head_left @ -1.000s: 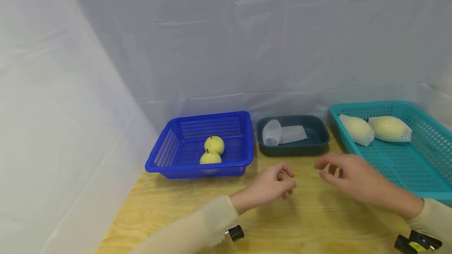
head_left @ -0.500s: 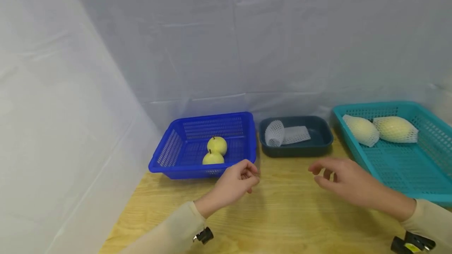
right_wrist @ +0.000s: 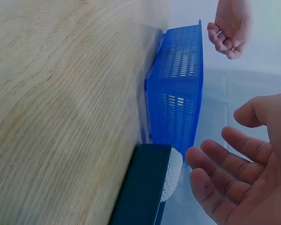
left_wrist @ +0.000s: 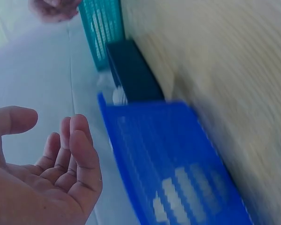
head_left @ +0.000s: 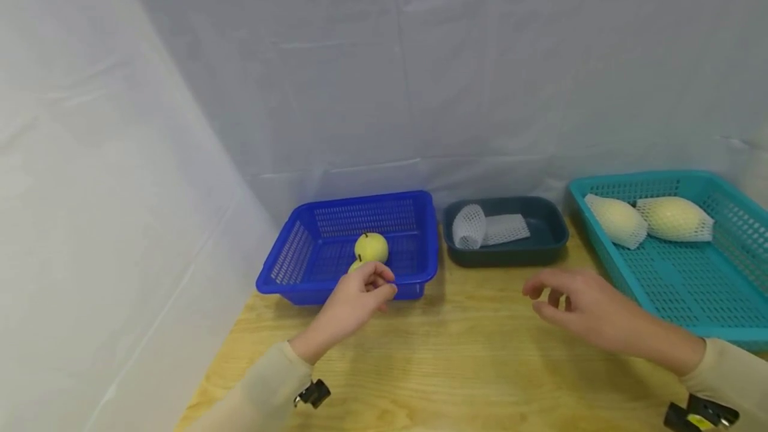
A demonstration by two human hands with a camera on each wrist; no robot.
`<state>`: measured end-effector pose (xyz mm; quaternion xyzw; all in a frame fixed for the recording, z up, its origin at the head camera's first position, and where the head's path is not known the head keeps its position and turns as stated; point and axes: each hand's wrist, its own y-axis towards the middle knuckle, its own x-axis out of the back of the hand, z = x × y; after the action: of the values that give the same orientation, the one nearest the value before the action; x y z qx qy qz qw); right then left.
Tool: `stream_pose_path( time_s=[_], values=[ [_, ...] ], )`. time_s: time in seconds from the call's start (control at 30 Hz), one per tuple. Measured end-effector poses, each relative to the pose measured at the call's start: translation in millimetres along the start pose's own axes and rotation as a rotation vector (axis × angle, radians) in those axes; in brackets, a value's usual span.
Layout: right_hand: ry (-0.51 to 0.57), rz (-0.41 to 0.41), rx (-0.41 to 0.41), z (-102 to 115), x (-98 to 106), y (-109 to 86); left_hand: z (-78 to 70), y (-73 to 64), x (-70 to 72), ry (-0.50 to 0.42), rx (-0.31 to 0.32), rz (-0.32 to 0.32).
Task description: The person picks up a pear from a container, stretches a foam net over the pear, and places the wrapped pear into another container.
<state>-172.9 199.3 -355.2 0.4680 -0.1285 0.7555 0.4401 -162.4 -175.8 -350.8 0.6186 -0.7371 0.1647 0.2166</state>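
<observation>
Two yellow-green pears sit in a blue basket point(head_left: 279, 249) on the left; the rear pear point(head_left: 372, 247) shows well, while my left hand point(head_left: 354, 302) mostly covers the front pear point(head_left: 357, 265) from the head camera. That hand is above the basket's near rim, fingers loosely bent and holding nothing. My right hand point(head_left: 591, 309) hovers over the table between the dark tray and the teal basket, its fingers relaxed and holding nothing. In the dark green tray point(head_left: 507, 257) lie white foam net sleeves, one puffed-up sleeve point(head_left: 469, 227) and one flat sleeve point(head_left: 506, 229).
A teal basket point(head_left: 678, 285) at the right holds two pale yellow fruits in foam nets, a left netted fruit point(head_left: 618, 220) and a right netted fruit point(head_left: 675, 219). All containers stand on a wooden table point(head_left: 444, 365) before a whitish sheet point(head_left: 336, 72).
My left hand has moved left, from the middle of the table to the blue basket's near rim. The right hand has hardly moved. The head view has shifted slightly.
</observation>
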Motion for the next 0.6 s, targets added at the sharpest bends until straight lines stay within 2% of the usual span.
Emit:
stream_pose_path(
  time_s=[0.3,0.6],
  values=[
    [-0.007,0.005,0.006,1.4,-1.8,3.7,22.2,-9.3,56.9,0.136,0.095,-0.187],
    [-0.028,0.008,0.027,2.6,-4.5,7.7,44.2,-17.3,102.3,0.201,0.157,-0.222]
  ],
)
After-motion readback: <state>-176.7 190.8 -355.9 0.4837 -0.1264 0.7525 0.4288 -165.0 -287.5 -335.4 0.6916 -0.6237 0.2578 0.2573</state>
